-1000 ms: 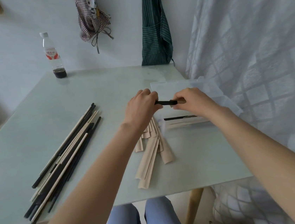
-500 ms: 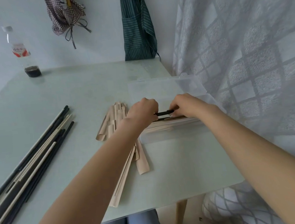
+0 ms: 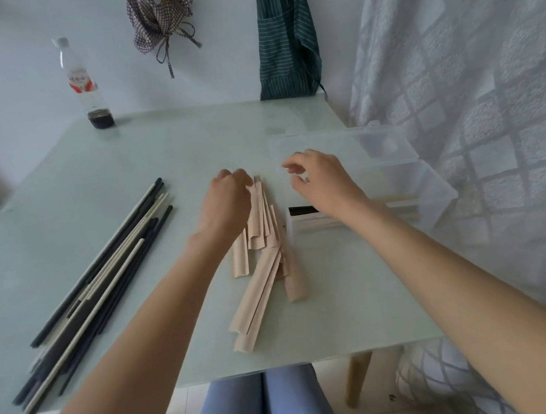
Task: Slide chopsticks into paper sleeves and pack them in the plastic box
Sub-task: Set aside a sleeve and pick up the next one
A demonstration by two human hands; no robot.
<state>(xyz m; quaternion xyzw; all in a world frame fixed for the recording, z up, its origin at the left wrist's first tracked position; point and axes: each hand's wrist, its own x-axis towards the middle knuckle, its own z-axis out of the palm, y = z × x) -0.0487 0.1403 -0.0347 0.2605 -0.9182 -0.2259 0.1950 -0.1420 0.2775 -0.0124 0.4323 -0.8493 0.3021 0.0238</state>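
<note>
Both hands have let go of the sleeved chopstick: the left hand (image 3: 227, 202), fingers curled, touches the tan paper sleeves (image 3: 263, 252); the right hand (image 3: 321, 181) hovers loosely spread over the clear plastic box (image 3: 433, 188). Sleeved chopsticks (image 3: 310, 218) lie inside. Loose black and pale chopsticks (image 3: 103, 280) lie well left; a water bottle (image 3: 84, 85) stands far back.

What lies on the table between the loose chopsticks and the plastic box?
In the head view, the pile of paper sleeves lies between the loose chopsticks and the plastic box, with the left hand on its far end.
</note>
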